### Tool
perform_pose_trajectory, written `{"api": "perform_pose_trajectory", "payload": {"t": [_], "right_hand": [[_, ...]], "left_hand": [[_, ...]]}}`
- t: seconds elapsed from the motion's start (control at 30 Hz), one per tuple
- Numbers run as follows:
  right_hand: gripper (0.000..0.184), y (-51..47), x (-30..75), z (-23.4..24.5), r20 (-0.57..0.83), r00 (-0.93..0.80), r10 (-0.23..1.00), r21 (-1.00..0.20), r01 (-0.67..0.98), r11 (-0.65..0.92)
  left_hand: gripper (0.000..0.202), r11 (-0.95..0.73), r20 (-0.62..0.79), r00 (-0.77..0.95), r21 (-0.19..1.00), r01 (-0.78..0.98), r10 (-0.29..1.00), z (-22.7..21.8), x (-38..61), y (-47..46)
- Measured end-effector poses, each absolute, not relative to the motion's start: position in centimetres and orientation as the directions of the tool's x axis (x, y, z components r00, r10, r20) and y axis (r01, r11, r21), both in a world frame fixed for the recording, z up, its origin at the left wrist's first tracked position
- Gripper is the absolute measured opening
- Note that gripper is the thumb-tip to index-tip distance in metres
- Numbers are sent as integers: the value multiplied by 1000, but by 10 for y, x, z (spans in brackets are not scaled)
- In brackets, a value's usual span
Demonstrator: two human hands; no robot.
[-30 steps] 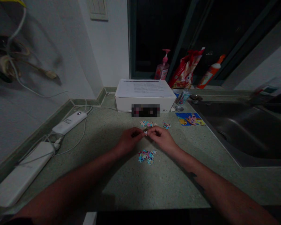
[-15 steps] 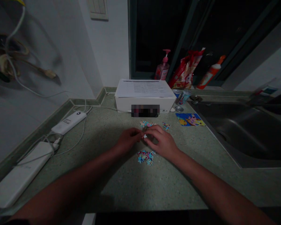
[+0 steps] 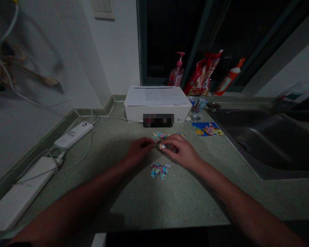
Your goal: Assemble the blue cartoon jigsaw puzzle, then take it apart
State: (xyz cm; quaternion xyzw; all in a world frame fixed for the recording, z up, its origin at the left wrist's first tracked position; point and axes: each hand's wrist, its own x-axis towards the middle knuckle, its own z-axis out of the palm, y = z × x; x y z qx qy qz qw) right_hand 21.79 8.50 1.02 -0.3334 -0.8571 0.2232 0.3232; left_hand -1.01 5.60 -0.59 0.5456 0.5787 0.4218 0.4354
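My left hand and my right hand meet over the speckled green counter, fingers pinched together on a small jigsaw piece held between them. A joined cluster of colourful jigsaw pieces lies just in front of my hands. More loose jigsaw pieces lie just behind them, partly hidden by my fingers. The room is dim.
A white box with a printed sheet on top stands behind the pieces. A colourful picture card and a can lie right of it. A steel sink fills the right side. White power strips with cables sit left.
Both hands have stayed together over the counter; my right hand has turned slightly and the piece between the fingers has shifted. The view has tilted a little.
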Motion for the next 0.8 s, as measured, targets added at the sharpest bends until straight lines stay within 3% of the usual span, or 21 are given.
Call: {"api": "perform_pose_trajectory", "payload": {"t": [0.17,0.37,0.47,0.6,0.8], "right_hand": [[15,83,224,13,210,-789,578,-654,325,683],[23,77,222,12,107,-860,500,-645,323,693],[19,85,224,7,162,-774,612,-624,400,671],[18,101,225,-5,262,-532,805,-433,681,591],[23,108,214,-17,304,-487,819,-283,774,566]], "left_hand": [[15,17,-5,-38,950,311,999,-9,-14,59],[17,19,-1,-50,935,355,999,-11,-15,61],[19,8,20,-67,921,390,998,-12,-16,62],[20,-8,52,-93,909,416,994,-13,-18,64],[21,-10,48,-79,904,426,996,-12,-15,62]]}}
